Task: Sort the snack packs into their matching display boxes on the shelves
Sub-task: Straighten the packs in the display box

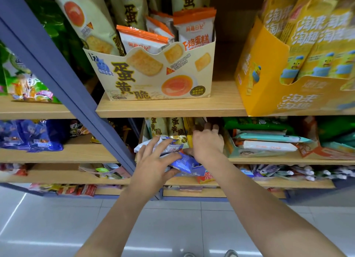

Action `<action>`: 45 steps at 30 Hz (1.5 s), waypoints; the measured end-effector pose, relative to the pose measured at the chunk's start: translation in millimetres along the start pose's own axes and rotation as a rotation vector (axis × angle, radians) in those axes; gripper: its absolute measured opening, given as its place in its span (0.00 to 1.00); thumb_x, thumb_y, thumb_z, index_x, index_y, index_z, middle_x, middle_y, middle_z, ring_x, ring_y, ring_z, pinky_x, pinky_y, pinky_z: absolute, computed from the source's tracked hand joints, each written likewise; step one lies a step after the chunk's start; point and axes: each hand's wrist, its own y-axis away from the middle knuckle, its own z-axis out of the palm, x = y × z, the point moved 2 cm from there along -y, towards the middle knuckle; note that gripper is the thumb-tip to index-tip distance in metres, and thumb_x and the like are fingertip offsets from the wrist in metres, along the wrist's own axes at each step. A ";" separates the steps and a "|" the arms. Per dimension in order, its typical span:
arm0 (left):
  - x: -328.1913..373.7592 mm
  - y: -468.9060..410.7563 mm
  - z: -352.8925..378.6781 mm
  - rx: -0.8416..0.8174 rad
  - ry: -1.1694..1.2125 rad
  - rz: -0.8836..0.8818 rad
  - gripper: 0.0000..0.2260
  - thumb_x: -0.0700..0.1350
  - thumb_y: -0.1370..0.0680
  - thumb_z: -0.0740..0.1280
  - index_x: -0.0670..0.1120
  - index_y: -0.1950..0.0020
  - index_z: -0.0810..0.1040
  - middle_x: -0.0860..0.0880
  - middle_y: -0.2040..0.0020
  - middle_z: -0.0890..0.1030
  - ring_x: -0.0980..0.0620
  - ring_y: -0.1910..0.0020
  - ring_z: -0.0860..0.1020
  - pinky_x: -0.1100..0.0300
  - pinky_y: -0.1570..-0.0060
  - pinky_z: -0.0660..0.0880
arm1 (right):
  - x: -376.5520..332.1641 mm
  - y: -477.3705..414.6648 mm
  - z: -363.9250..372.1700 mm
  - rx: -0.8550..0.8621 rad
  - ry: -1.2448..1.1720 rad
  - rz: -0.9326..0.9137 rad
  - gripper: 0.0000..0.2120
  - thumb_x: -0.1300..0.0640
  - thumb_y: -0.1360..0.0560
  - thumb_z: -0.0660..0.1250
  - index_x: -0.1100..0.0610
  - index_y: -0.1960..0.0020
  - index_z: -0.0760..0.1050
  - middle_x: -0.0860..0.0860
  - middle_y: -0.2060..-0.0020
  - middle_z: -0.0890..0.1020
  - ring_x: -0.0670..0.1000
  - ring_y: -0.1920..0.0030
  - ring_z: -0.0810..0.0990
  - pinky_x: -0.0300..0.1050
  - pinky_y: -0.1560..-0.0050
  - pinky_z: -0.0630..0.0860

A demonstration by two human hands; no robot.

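My left hand (pixel 153 160) holds a bundle of blue and white snack packs (pixel 182 161) in front of the second shelf. My right hand (pixel 206 141) reaches into that shelf among upright cream egg-yolk cracker packs (pixel 175 129), its fingers curled around them; what it grips is partly hidden. On the shelf above stands a cream egg-yolk display box (pixel 153 74) with orange-topped white packs (pixel 194 29) and tall cream packs (pixel 84 20) in it.
A yellow display box (pixel 269 91) with tall yellow packs sits on the upper shelf at right. A blue shelf post (pixel 63 72) runs diagonally at left. Green and teal packs (pixel 269 137) fill the box right of my hands. Lower shelves hold mixed small snacks. Grey tiled floor lies below.
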 end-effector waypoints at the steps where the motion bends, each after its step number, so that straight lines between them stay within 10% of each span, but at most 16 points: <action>1: 0.2 0.1 -0.1 -0.004 0.000 -0.002 0.14 0.61 0.29 0.63 0.61 0.45 0.75 0.49 0.33 0.75 0.40 0.30 0.67 0.35 0.42 0.70 | -0.5 -0.7 0.3 -0.033 -0.006 0.016 0.33 0.36 0.29 0.72 0.53 0.32 0.70 0.58 0.34 0.71 0.62 0.32 0.64 0.53 0.42 0.72; 13: 0.2 0.0 11.1 -0.013 -0.038 -0.061 0.23 0.51 0.33 0.79 0.61 0.43 0.74 0.49 0.33 0.74 0.39 0.29 0.65 0.31 0.41 0.69 | 14.3 4.8 -9.4 0.091 -0.290 0.059 0.26 0.41 0.31 0.73 0.52 0.38 0.75 0.57 0.39 0.74 0.59 0.40 0.72 0.48 0.52 0.69; 16: 2.3 -3.7 13.5 0.007 -0.079 -0.081 0.20 0.51 0.32 0.79 0.61 0.44 0.76 0.47 0.32 0.74 0.37 0.29 0.64 0.28 0.41 0.67 | 27.9 31.5 -20.6 0.183 -0.540 0.092 0.25 0.41 0.32 0.73 0.50 0.38 0.77 0.56 0.39 0.70 0.59 0.41 0.74 0.49 0.42 0.73; 23: 31.6 -29.4 11.3 0.131 -0.261 -0.055 0.12 0.53 0.33 0.78 0.53 0.52 0.82 0.44 0.33 0.74 0.39 0.30 0.65 0.29 0.35 0.56 | 76.3 100.7 10.8 0.174 -1.271 0.252 0.12 0.57 0.31 0.74 0.44 0.52 0.79 0.52 0.45 0.76 0.51 0.49 0.79 0.48 0.53 0.80; 28: 46.6 -35.2 15.6 0.245 -0.328 0.015 0.13 0.55 0.31 0.77 0.51 0.50 0.83 0.51 0.59 0.81 0.47 0.55 0.79 0.46 0.45 0.62 | 99.0 125.5 22.0 0.104 -1.671 0.385 0.09 0.63 0.26 0.71 0.49 0.52 0.81 0.53 0.54 0.85 0.54 0.53 0.82 0.54 0.50 0.77; 31: 58.0 -49.6 13.6 0.236 -0.333 -0.094 0.16 0.58 0.25 0.64 0.48 0.48 0.80 0.50 0.70 0.78 0.48 0.68 0.78 0.50 0.53 0.61 | 105.7 133.9 21.5 0.080 -1.770 0.406 0.09 0.63 0.24 0.68 0.53 0.47 0.79 0.54 0.55 0.86 0.51 0.57 0.83 0.48 0.56 0.76; 35: 68.9 -66.7 13.2 0.160 -0.356 -0.182 0.14 0.54 0.29 0.74 0.46 0.53 0.76 0.50 0.78 0.72 0.47 0.76 0.72 0.52 0.57 0.60 | 107.9 139.6 21.7 0.061 -1.851 0.431 0.09 0.64 0.23 0.67 0.54 0.46 0.79 0.53 0.58 0.87 0.49 0.60 0.84 0.45 0.58 0.76; 41: 64.7 -68.2 14.3 -0.079 -0.488 -0.217 0.09 0.49 0.26 0.70 0.47 0.49 0.81 0.50 0.56 0.83 0.45 0.46 0.75 0.42 0.39 0.59 | 108.9 149.1 23.8 0.073 -1.965 0.439 0.09 0.66 0.24 0.66 0.54 0.49 0.78 0.49 0.64 0.86 0.50 0.58 0.82 0.48 0.52 0.77; 45: 79.7 -46.2 -15.6 -0.022 -0.044 -0.287 0.20 0.56 0.19 0.59 0.46 0.33 0.76 0.49 0.41 0.81 0.46 0.39 0.74 0.46 0.37 0.66 | 115.5 156.9 22.1 0.095 -1.872 0.388 0.11 0.66 0.26 0.68 0.53 0.49 0.80 0.49 0.62 0.86 0.49 0.59 0.83 0.53 0.50 0.78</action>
